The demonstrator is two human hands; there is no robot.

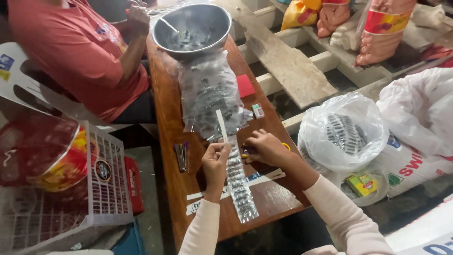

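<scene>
Narrow brown wooden table (pixel 165 108); white plastic chair (pixel 19 80) left; pale wooden pallet (pixel 292 66) behind; grey floor (pixel 146 165).

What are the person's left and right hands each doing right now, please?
Left hand: closed, pinching the top of a long narrow clear packet.
Right hand: closed on a small yellow and dark object; what it is cannot be told.

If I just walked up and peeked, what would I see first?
First, the two hands in the middle: the left hand pinches a long clear packet strip full of small dark pieces, lying on the wooden table, while the right hand rests beside it. At the table's far end sits a shiny metal bowl, next to a person in a red shirt.
</scene>
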